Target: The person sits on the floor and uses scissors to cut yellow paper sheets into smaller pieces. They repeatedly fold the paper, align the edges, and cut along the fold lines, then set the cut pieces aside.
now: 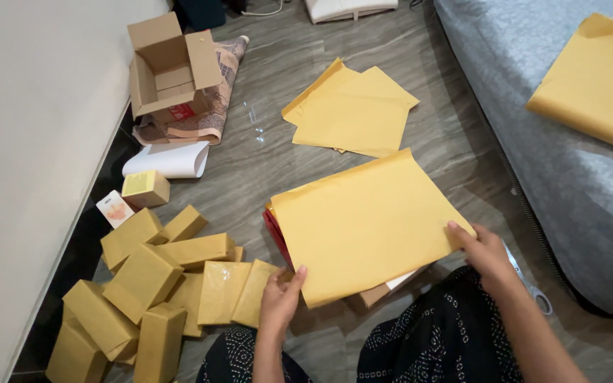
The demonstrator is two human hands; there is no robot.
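A large yellow padded envelope [363, 223] lies tilted on the floor in front of my knees. My left hand [280, 298] grips its near left corner, thumb on top. My right hand [480, 248] pinches its right corner. Under the envelope sit a red flat item [276, 237] and a brown box with white paper [384, 289], mostly hidden. To the left of my left hand lies a heap of several small tan wrapped boxes [150, 284].
A pile of yellow envelopes [352, 110] lies farther out on the floor, and another one [597, 81] rests on the grey bed at right. An open cardboard box [168, 67] sits on crumpled paper at top left. Scissors [530, 284] lie by my right arm. A white wall runs along the left.
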